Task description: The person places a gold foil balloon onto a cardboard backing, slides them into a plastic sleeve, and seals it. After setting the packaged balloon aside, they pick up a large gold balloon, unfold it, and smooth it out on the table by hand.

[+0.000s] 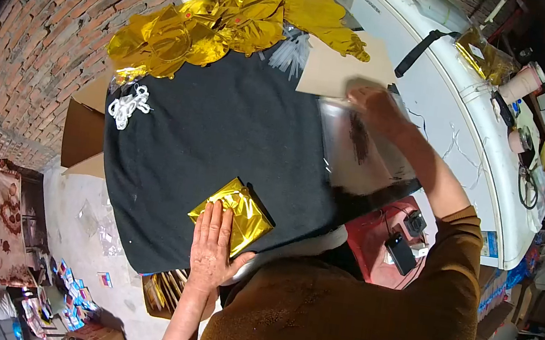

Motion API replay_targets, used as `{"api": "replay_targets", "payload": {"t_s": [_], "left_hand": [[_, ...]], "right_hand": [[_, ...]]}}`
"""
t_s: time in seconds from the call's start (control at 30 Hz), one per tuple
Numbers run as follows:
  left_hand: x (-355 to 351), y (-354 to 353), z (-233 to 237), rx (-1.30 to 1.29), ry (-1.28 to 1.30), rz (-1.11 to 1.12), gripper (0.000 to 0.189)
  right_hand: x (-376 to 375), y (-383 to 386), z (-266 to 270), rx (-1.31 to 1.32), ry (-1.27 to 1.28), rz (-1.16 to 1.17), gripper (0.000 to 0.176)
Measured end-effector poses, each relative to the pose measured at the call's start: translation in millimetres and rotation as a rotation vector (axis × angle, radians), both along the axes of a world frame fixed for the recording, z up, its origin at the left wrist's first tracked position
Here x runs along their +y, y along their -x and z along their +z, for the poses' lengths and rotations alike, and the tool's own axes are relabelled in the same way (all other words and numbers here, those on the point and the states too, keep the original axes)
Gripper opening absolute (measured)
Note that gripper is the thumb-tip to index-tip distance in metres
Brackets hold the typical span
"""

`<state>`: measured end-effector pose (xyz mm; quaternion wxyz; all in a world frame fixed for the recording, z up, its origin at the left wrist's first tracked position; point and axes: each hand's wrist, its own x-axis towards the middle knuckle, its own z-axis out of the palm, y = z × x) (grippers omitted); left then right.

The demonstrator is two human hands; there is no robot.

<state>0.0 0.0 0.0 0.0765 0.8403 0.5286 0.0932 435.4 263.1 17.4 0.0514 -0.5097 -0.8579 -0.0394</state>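
My left hand [211, 244] lies flat, fingers stretched out, on a folded packet of shiny gold foil [249, 218] near the front edge of the black cloth [224, 122]. At the right, my right hand [374, 105] reaches over a stack of clear plastic bags [358, 147], at their upper edge. Just beyond its fingers is a sheet of beige card [341, 65]. The right fingers are bent and smeared by motion, so whether they grip a bag or the card cannot be made out.
Gold foil balloons [201, 30] are heaped along the far edge, beside a bunch of thin clear strips [291, 54]. A bundle of white cord [130, 107] lies at the left. A red stool [380, 242] holds a phone [400, 254]. To the right stands a white freezer [450, 76].
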Motion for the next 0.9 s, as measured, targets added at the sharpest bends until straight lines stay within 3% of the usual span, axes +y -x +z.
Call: {"api": "replay_targets", "payload": {"t_s": [0.07,0.17,0.27,0.47,0.57,0.67,0.9], "left_hand": [[0.7,-1.4,-1.2,-0.003,0.005,0.002,0.106],[0.4,5.2,3.5,0.021,0.016,0.006,0.106],[0.8,2.9,1.4,0.015,0.009,0.004,0.107],[-0.2,-0.5,3.1,0.017,-0.003,0.005,0.104],[0.5,-0.2,2.8,0.022,0.009,0.006,0.105],[1.1,0.6,2.1,0.008,0.012,0.004,0.105],[2.0,0.4,2.0,0.006,0.004,0.006,0.105]], "right_hand": [[-8.6,-2.2,-23.0,0.057,-0.207,0.075,0.030],[-17.8,10.6,-36.4,0.251,-0.287,0.239,0.033],[-33.7,20.3,3.2,0.217,0.018,0.027,0.038],[26.9,1.4,13.2,0.170,-0.199,-0.112,0.073],[49.3,-0.3,30.4,0.141,0.076,-0.244,0.086],[63.1,2.8,34.5,0.021,0.224,-0.318,0.085],[65.9,3.3,26.5,0.105,0.146,-0.233,0.080]]}}
